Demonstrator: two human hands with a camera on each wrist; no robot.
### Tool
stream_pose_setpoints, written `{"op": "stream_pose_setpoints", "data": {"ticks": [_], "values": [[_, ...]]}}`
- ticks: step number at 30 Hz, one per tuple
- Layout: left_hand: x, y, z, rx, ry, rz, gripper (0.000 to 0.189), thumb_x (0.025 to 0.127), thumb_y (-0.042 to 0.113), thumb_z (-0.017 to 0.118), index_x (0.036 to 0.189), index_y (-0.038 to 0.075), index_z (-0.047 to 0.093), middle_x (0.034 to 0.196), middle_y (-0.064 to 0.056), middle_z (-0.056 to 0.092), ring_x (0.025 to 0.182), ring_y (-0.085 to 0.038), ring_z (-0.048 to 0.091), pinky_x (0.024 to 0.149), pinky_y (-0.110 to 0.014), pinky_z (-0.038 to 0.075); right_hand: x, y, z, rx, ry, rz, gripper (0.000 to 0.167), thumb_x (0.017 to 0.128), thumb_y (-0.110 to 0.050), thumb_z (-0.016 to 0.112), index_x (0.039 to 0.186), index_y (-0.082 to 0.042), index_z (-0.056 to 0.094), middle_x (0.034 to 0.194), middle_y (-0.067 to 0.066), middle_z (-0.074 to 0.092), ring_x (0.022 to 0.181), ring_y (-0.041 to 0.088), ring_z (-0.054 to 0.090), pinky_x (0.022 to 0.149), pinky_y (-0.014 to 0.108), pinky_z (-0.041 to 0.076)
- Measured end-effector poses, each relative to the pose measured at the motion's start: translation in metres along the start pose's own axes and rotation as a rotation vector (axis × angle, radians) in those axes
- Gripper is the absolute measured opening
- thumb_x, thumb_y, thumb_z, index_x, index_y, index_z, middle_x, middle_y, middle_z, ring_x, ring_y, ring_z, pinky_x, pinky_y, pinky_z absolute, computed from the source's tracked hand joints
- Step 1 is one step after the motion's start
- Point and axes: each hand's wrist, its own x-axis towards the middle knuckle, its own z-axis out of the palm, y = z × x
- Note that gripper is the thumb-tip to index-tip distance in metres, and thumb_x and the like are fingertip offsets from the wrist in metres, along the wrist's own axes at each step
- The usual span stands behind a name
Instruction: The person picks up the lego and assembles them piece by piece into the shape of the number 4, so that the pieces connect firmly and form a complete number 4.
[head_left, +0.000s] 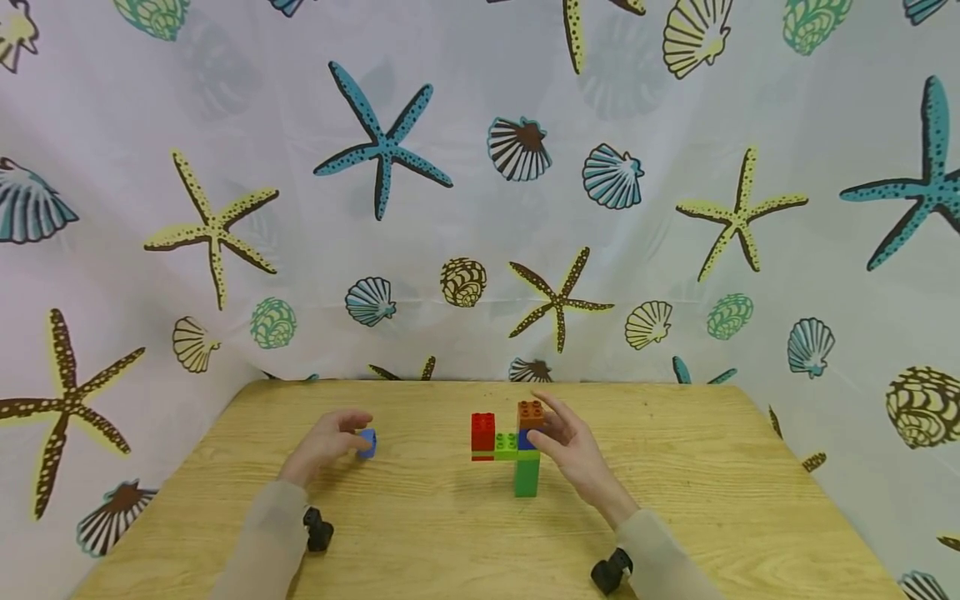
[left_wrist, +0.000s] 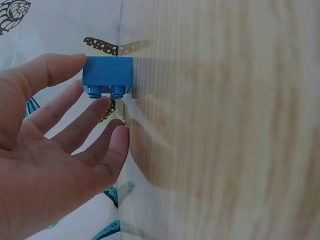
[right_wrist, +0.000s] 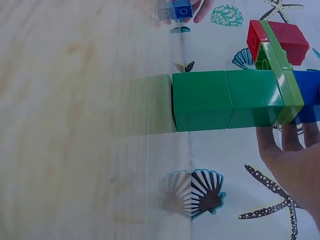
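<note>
A small blue toy brick (head_left: 367, 443) rests on the left part of the table, its two visible studs pointing sideways in the left wrist view. My left hand (head_left: 330, 442) is around it; the thumb touches its corner and the other fingers are spread loosely about it. Right of the middle stands a toy brick structure (head_left: 527, 475): stacked green bricks, a lime plate reaching left under a red brick (head_left: 483, 431), then a dark blue brick (right_wrist: 306, 95) and an orange-brown brick (head_left: 531, 412) on top. My right hand (head_left: 573, 454) holds it near the dark blue brick, thumb in front, fingers behind.
The wooden table (head_left: 420, 533) is bounded at the back and both sides by a white curtain (head_left: 465, 208) printed with starfish and shells. A black wrist camera (head_left: 318, 530) sits on the left arm, another black camera (head_left: 612, 572) on the right.
</note>
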Motion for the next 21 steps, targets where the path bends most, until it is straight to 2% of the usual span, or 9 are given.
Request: {"op": "stream_pose_setpoints", "data": {"ticks": [5, 9, 13, 17, 21], "values": [[-0.0014, 0.0, 0.0, 0.023, -0.016, 0.034, 0.062, 0.084, 0.003, 0.069, 0.14, -0.006, 0.046, 0.142, -0.028, 0.047, 0.127, -0.044, 0.043, 0.104, -0.056, 0.039, 0.0009, -0.0016, -0.0012, -0.006, -0.025, -0.031, 0.051, 0.096, -0.018, 0.064, 0.144, -0.019, 0.046, 0.138, 0.016, 0.054, 0.124, 0.031, 0.055, 0.098, 0.033, 0.05], [-0.0024, 0.0007, 0.0005, 0.022, -0.042, 0.069, 0.067, 0.078, -0.002, 0.07, 0.14, -0.007, 0.046, 0.143, -0.028, 0.046, 0.13, -0.045, 0.041, 0.106, -0.056, 0.037, 0.0018, -0.0036, -0.0019, -0.029, -0.052, -0.08, 0.05, 0.097, -0.017, 0.063, 0.143, -0.01, 0.045, 0.137, 0.019, 0.055, 0.122, 0.032, 0.055, 0.095, 0.03, 0.051], [-0.0013, 0.0009, 0.002, 0.027, -0.054, 0.084, 0.068, 0.075, -0.003, 0.071, 0.139, -0.008, 0.047, 0.139, -0.029, 0.049, 0.125, -0.041, 0.046, 0.103, -0.05, 0.041, 0.0025, -0.0048, -0.0021, -0.059, -0.053, -0.103, 0.047, 0.096, -0.017, 0.064, 0.14, -0.011, 0.049, 0.135, 0.018, 0.056, 0.121, 0.03, 0.056, 0.094, 0.028, 0.05], [0.0002, 0.0002, 0.0043, 0.057, -0.031, 0.059, 0.064, 0.076, -0.003, 0.072, 0.136, -0.007, 0.05, 0.132, -0.026, 0.055, 0.116, -0.034, 0.053, 0.096, -0.044, 0.045, 0.0028, -0.0041, -0.0026, -0.093, -0.037, -0.107, 0.044, 0.095, -0.015, 0.065, 0.138, -0.014, 0.052, 0.133, 0.016, 0.059, 0.12, 0.027, 0.057, 0.095, 0.028, 0.05], [0.0014, 0.0007, 0.0048, 0.092, -0.015, 0.049, 0.056, 0.08, -0.001, 0.072, 0.132, -0.008, 0.054, 0.123, -0.023, 0.059, 0.109, -0.032, 0.056, 0.092, -0.043, 0.047, 0.0035, -0.003, -0.0031, -0.111, -0.027, -0.106, 0.044, 0.095, -0.015, 0.064, 0.137, -0.013, 0.052, 0.131, 0.015, 0.06, 0.118, 0.022, 0.059, 0.096, 0.029, 0.05]]}}
